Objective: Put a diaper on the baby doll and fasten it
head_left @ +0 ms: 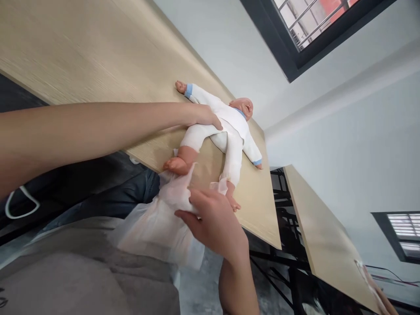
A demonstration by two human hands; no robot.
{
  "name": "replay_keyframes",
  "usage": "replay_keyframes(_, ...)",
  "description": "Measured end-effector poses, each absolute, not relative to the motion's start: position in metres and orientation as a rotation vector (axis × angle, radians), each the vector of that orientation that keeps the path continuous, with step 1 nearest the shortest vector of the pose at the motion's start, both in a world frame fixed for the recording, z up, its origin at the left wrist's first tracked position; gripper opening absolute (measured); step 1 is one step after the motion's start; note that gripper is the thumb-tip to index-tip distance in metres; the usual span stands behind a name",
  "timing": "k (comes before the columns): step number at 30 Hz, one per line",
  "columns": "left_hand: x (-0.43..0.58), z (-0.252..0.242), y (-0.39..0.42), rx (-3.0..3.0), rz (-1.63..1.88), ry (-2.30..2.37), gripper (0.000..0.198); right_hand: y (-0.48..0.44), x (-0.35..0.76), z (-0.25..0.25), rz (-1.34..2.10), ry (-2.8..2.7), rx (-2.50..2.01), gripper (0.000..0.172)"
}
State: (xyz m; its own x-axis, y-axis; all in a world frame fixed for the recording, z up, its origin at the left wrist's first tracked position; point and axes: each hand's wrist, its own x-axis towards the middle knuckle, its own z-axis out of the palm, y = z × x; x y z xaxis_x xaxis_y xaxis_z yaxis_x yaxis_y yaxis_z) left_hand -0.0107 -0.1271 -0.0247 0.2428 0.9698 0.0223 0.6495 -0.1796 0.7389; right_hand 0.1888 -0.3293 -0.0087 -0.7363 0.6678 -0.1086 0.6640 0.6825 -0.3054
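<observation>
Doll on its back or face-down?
On its back: the doll lies on the table, its face visible from above.

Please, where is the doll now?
In the head view, the doll lies near the centre, at the right end of the nearer table, partly under the left hand.

We appear to be in a classroom-like training room: wood-topped tables (82,57), baby manikin (235,123), barred window (303,19).

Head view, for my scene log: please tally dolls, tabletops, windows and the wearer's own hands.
Doll: 1
Left hand and right hand: 2
Near tabletop and far tabletop: 2
Upper window and lower window: 2
Total: 7
</observation>
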Motion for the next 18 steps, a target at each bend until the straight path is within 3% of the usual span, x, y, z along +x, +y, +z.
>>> replay_keyframes(3,-0.012,-0.019,-0.136,2.064,0.675,1.555,0.081,-0.347,0.193,-0.016,0.541,-2.826,-0.988,0.029)
replay_keyframes(12,-0.007,-0.004,-0.199,2.456,0.476,1.524,0.055,-0.358,0.205,-0.030,0.617,-2.714,-0.984,0.037)
replay_keyframes(18,-0.012,-0.023,-0.241,2.306,0.486,1.611,0.068,-0.359,0.212,-0.036,0.719,-2.746,-0.943,0.036)
